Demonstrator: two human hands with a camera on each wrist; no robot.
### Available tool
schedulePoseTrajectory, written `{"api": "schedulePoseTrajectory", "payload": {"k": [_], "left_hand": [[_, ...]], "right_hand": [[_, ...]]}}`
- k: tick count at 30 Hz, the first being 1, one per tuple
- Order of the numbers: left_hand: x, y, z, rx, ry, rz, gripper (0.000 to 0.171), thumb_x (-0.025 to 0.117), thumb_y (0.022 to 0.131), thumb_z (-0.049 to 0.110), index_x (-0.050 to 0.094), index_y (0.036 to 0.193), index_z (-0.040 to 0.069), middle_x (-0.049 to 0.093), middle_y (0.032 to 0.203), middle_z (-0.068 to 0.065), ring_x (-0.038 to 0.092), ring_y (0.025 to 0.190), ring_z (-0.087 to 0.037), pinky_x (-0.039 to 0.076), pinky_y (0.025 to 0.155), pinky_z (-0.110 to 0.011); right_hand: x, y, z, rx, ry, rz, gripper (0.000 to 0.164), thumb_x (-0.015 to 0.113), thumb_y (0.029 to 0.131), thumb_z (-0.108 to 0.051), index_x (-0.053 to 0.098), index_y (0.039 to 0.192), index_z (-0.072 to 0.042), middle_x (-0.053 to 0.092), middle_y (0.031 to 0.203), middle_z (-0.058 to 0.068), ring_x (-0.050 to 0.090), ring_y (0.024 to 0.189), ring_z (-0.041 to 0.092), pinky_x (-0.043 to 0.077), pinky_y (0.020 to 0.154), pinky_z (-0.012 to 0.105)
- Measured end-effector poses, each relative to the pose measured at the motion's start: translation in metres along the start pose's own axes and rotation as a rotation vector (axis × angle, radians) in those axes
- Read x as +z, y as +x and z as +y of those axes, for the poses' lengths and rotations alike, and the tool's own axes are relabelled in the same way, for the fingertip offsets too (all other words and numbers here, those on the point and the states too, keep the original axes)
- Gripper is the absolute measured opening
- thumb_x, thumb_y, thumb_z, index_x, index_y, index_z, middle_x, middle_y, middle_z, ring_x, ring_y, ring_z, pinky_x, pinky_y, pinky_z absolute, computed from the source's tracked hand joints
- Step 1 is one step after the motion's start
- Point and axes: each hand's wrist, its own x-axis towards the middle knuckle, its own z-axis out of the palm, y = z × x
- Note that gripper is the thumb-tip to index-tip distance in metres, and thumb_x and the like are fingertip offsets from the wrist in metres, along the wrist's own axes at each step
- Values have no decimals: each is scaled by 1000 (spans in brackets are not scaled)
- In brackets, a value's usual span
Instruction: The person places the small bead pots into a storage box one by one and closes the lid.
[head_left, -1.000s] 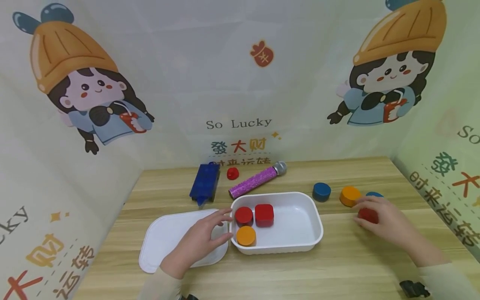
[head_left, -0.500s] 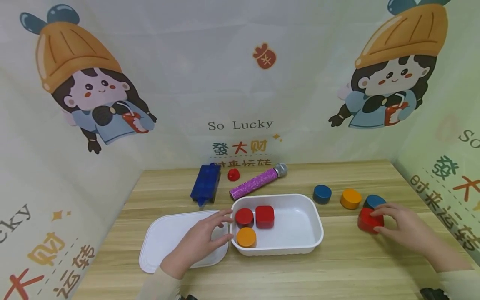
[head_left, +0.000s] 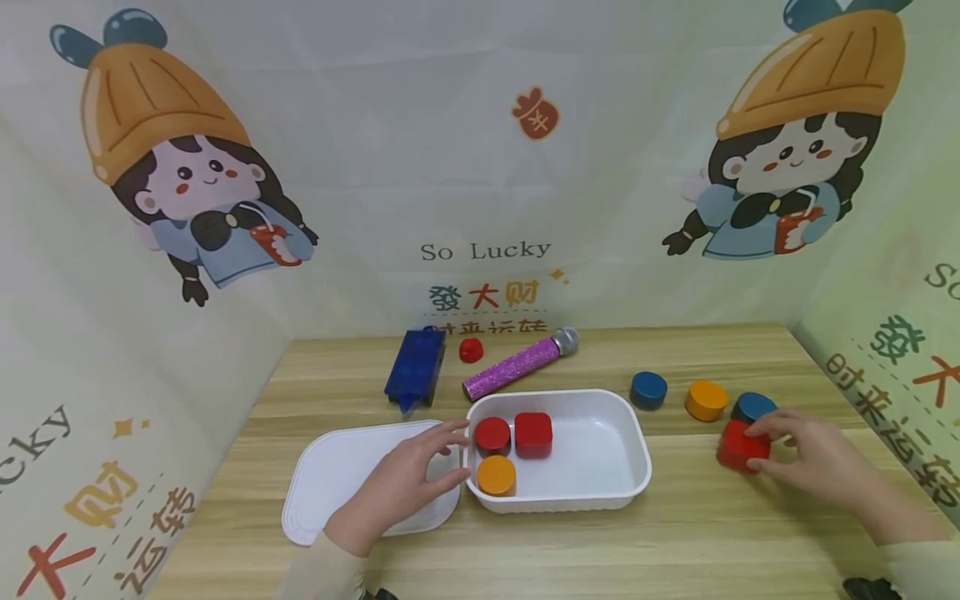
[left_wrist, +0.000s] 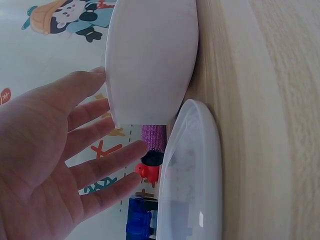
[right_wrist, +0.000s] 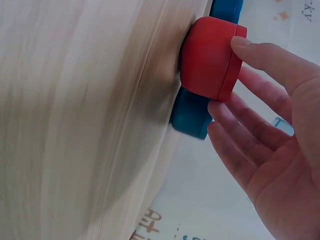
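Note:
My right hand (head_left: 813, 457) pinches a small red lidded box (head_left: 742, 446) with rounded corners, thumb on its near side and fingertips behind. In the right wrist view the box (right_wrist: 210, 59) sits on or just at the tabletop, before a round blue box (right_wrist: 191, 114). My left hand (head_left: 401, 483) has its fingers spread and relaxed at the left rim of a white plastic container (head_left: 600, 492). The thumb touches that rim in the left wrist view. Inside the container stand a round red box (head_left: 492, 436), a square red box (head_left: 533, 435) and a round orange box (head_left: 497, 475).
A white lid (head_left: 330, 479) lies under my left hand. Behind the container are a blue toy vehicle-like object (head_left: 415, 367), a small red toy (head_left: 471, 350) and a purple glitter microphone (head_left: 517, 367). Round blue (head_left: 648, 390) and orange (head_left: 707, 400) boxes stand at the back right.
My right hand has shifted from over the red box to its right side, uncovering more of it and the blue box behind. The left hand stays at the rim.

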Motion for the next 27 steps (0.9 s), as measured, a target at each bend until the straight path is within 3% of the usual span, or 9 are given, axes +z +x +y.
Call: {"api": "schedulePoseTrajectory", "payload": {"k": [6, 12, 21, 27], "left_hand": [[1, -1, 0, 11, -18, 5, 39, 75, 96, 32, 69, 131, 16, 54, 156, -2, 72, 111, -24, 60, 97, -47], [2, 0, -2, 8, -15, 3, 39, 74, 97, 34, 69, 132, 17, 53, 156, -1, 72, 111, -23, 60, 98, -46], [2, 0, -2, 8, -20, -2, 40, 73, 97, 35, 68, 133, 16, 53, 157, -1, 72, 110, -23, 59, 98, -45], [1, -1, -1, 4, -17, -3, 40, 74, 97, 34, 68, 132, 17, 53, 157, -1, 71, 111, -23, 59, 98, -46]], "right_hand": [[0, 2, -18, -44, -19, 58, 34, 96, 70, -23, 77, 97, -16, 74, 99, -1, 65, 80, 12, 59, 69, 29], [-9, 11, -43, -29, -9, 54, 36, 95, 72, -26, 78, 101, -16, 73, 105, 4, 69, 87, 22, 62, 72, 38], [-16, 24, -85, -93, 49, 92, 37, 96, 72, -26, 79, 104, -16, 73, 112, 9, 70, 95, 28, 64, 74, 42], [-11, 35, -115, -134, 116, 73, 36, 94, 75, -23, 79, 106, -15, 71, 114, 5, 68, 103, 28, 65, 76, 36]]}}
